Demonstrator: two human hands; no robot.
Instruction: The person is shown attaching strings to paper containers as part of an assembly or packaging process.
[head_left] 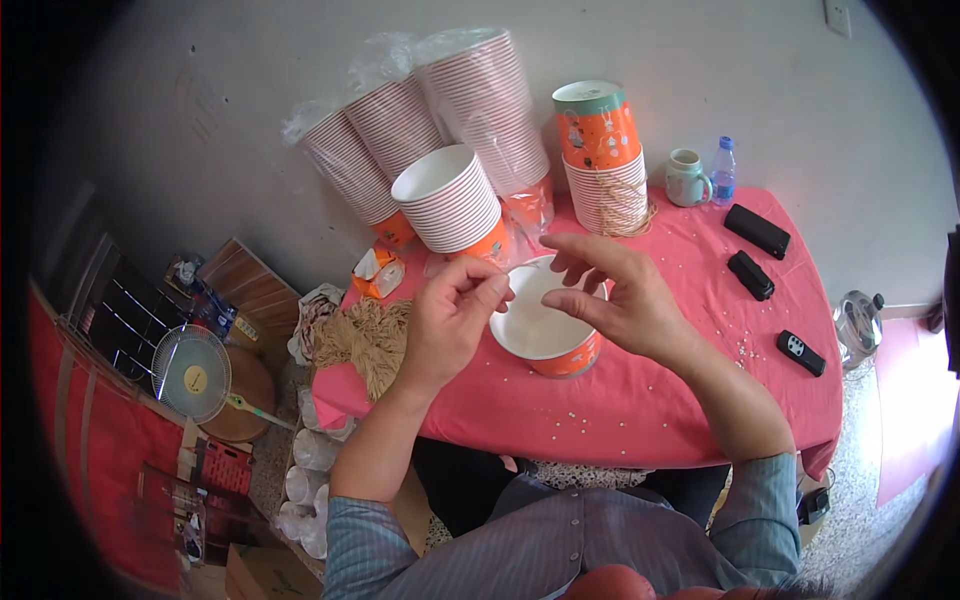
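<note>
An orange paper bowl (545, 335) with a white inside stands on the pink tablecloth (640, 400) in front of me. My left hand (450, 320) hovers at the bowl's left rim, thumb and fingers pinched together; what they hold is too small to tell. My right hand (610, 295) is over the bowl's right side, fingers spread and slightly curled, thumb pointing toward the left hand. A bundle of tan string (365, 335) lies at the table's left edge, beside my left hand.
Stacks of paper bowls (450, 200) in plastic sleeves lean against the wall; another stack (603, 160) is tied with string. A mug (686, 178), a water bottle (723, 170) and three black devices (757, 231) sit to the right. A fan (192, 372) stands on the floor left.
</note>
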